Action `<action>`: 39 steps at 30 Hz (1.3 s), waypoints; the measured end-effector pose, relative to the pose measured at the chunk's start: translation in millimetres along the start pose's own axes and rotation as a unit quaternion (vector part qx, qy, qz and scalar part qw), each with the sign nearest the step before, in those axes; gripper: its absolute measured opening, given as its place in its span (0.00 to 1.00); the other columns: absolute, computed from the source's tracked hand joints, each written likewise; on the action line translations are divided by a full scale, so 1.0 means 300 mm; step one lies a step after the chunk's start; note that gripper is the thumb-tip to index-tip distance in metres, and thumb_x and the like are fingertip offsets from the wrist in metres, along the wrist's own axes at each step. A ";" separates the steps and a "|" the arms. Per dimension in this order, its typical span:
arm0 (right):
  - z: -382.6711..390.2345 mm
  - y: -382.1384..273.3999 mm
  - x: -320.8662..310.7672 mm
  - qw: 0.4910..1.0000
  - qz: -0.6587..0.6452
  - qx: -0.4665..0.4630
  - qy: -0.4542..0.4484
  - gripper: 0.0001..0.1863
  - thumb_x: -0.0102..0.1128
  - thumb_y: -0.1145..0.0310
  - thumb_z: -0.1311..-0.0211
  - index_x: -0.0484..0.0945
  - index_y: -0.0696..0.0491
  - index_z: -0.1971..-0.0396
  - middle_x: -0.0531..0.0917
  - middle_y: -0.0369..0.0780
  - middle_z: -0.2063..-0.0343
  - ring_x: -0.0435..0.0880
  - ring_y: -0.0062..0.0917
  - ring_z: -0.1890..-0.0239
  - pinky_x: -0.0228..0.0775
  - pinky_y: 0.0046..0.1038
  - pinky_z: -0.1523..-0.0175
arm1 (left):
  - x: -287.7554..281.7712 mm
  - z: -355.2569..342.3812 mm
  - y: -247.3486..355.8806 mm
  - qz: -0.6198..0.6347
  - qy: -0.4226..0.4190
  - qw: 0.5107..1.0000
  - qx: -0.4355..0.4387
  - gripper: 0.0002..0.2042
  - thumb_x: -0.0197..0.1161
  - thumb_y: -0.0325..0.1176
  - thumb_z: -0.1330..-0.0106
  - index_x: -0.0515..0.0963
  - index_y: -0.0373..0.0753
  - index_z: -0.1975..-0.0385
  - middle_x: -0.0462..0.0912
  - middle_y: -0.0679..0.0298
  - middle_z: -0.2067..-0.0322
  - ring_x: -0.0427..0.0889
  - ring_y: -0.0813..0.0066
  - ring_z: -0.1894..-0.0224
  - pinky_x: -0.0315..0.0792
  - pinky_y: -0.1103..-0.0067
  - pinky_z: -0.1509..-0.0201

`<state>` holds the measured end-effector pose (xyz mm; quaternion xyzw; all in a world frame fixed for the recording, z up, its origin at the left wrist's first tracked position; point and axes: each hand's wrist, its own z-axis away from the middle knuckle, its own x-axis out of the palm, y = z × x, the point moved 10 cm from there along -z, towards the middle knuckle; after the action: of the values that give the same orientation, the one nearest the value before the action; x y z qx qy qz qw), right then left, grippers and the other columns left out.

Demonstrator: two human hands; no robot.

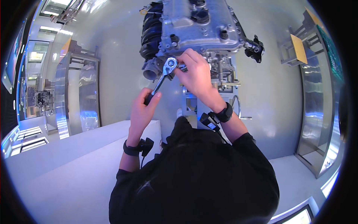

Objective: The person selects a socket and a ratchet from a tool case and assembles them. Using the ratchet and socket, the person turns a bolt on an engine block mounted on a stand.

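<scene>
Workroom seen from my head, with a smooth, glossy grey floor [123,78] reflecting pale light. A metal-framed bench [88,95] stands to my left and another metal frame [310,115] to my right, near a yellowish board [299,49]. Ahead of me, the engine [201,22] shows its silver cover, with a black ribbed manifold [151,35] along its left side; below its near end is a metal stand [191,99] with a handwheel [235,107].

The ratchet wrench [161,81] lies between my body and the engine's near end, in front of the manifold's round silver opening [151,70]. Its long axis slants from the handle at lower left to the round head at upper right, the head directed away from me.

My left hand [143,108] is closed about the dark handle, thumb along it. My right hand [195,72] has its fingers bent and nearly together at the head's right side; whether they pinch the head or a small part beside it, I cannot tell.

Pale lettering marks a green panel [331,54] at far right, and a small screen glows on the device [210,122] at my right wrist.
</scene>
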<state>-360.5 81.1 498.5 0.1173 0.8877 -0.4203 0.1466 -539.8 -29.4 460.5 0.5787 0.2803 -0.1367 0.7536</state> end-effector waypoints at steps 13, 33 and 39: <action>0.052 0.055 0.095 0.985 -0.042 0.139 0.095 0.07 0.62 0.78 0.42 0.79 0.55 0.63 0.79 0.38 0.72 0.75 0.20 0.79 0.67 0.22 0.73 | -0.192 -0.319 -0.066 0.095 -0.111 0.989 0.007 0.12 0.64 0.38 0.34 0.75 0.37 0.74 0.62 0.78 0.85 0.58 0.90 0.82 0.51 0.84 0.78; 0.210 -0.015 0.021 0.951 0.045 0.228 0.201 0.05 0.62 0.75 0.41 0.80 0.57 0.65 0.78 0.37 0.73 0.74 0.20 0.77 0.67 0.22 0.70 | -0.076 -0.735 0.233 -0.186 -0.439 0.802 0.359 0.13 0.63 0.41 0.37 0.77 0.36 0.72 0.67 0.70 0.82 0.63 0.82 0.76 0.57 0.79 0.72; 0.243 0.029 0.000 0.942 0.023 0.256 0.218 0.06 0.62 0.74 0.41 0.80 0.57 0.64 0.78 0.37 0.74 0.73 0.19 0.77 0.67 0.22 0.70 | -0.038 -0.787 0.246 -0.244 -0.459 0.775 0.360 0.14 0.62 0.43 0.36 0.75 0.36 0.71 0.64 0.70 0.82 0.61 0.79 0.76 0.56 0.78 0.72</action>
<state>-345.8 29.4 448.3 0.2598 0.7576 -0.5940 -0.0754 -572.1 215.0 484.9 0.5887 -0.0363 -0.6561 0.4709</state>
